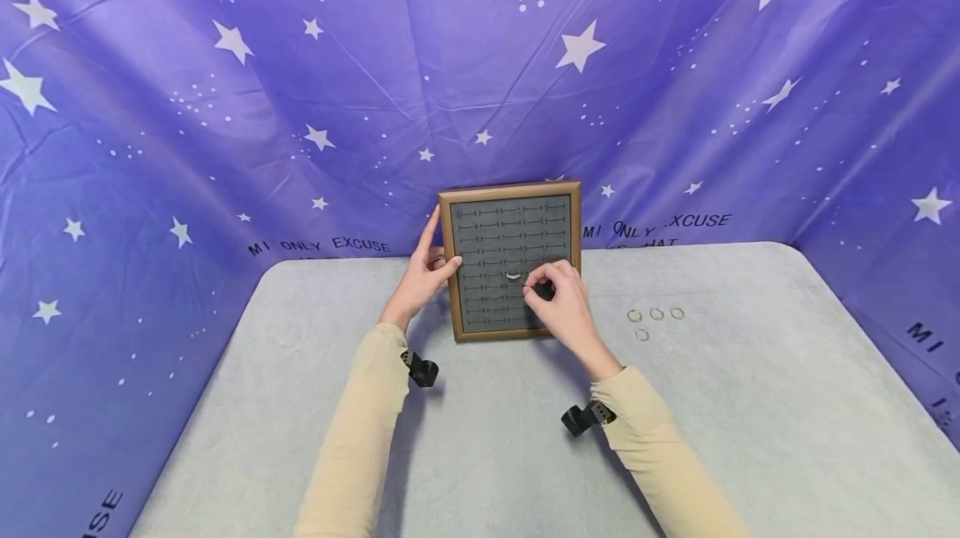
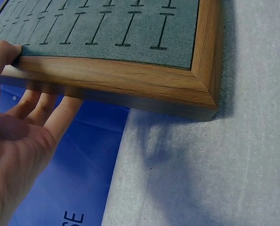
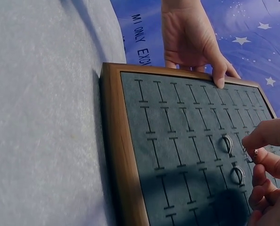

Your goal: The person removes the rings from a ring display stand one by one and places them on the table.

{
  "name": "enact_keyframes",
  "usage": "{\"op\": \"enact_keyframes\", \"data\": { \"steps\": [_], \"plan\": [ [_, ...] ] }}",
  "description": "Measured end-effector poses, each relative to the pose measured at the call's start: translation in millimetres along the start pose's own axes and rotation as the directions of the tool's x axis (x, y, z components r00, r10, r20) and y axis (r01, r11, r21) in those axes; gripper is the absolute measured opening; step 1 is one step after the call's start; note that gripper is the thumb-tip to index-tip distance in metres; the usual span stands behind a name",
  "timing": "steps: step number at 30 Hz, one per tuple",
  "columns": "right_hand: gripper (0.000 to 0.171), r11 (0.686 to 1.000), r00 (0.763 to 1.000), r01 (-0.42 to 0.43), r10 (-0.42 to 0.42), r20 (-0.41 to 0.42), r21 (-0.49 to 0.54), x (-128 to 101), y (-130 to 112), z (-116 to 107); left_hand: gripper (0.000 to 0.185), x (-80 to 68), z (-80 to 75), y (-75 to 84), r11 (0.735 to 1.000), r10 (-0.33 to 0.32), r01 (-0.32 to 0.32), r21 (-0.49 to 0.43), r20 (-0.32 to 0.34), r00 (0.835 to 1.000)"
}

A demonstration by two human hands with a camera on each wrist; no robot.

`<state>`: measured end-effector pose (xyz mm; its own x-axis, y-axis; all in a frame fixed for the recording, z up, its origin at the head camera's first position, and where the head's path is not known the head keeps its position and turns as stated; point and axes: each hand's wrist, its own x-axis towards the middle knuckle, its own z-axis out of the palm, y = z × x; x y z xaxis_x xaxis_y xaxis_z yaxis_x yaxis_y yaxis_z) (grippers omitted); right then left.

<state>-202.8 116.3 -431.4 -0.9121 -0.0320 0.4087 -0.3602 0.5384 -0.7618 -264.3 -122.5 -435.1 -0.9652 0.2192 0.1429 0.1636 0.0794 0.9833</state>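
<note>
The right hand is over the lower right part of the wooden-framed grey felt ring display board, thumb and forefinger pinching a small silver ring against the felt beside two silver rings already seated in its slots. The left hand grips the board's left frame edge, thumb on the front and fingers behind, keeping the board tilted up on the grey padded table. To the right of the board, four loose silver rings lie on the table, and behind the board hangs the purple star-printed cloth backdrop.
</note>
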Motion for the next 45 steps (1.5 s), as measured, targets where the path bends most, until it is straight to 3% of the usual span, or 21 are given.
{"op": "enact_keyframes", "data": {
  "steps": [11,18,21,39,45],
  "plan": [
    [0.007,0.998,0.998,-0.056,0.056,0.001,0.006,-7.4,11.2,-12.8,0.087,-0.6,-0.8,0.1,1.0,0.0,0.0,0.022,-0.001,1.0],
    [0.007,0.996,0.996,-0.085,0.085,-0.005,0.009,-12.3,21.2,-18.5,0.086,-12.3,2.4,28.0,1.0,-0.016,0.017,-0.006,0.024,1.0],
    [0.007,0.994,0.994,-0.107,0.107,-0.008,0.016,-14.9,24.6,-21.0,0.086,-12.9,2.8,28.8,1.0,-0.016,0.017,-0.008,0.024,1.0],
    [0.006,0.986,0.986,-0.162,0.161,-0.043,-0.031,-27.7,50.0,-36.6,0.085,-13.1,3.5,29.8,1.0,-0.02,0.02,0.014,0.025,0.999],
    [0.007,0.98,0.98,-0.196,0.195,-0.031,-0.038,-31.2,57.9,-43.9,0.086,-3.4,-0.7,8.8,1.0,-0.019,0.019,0.003,0.017,1.0]
  ]
}}
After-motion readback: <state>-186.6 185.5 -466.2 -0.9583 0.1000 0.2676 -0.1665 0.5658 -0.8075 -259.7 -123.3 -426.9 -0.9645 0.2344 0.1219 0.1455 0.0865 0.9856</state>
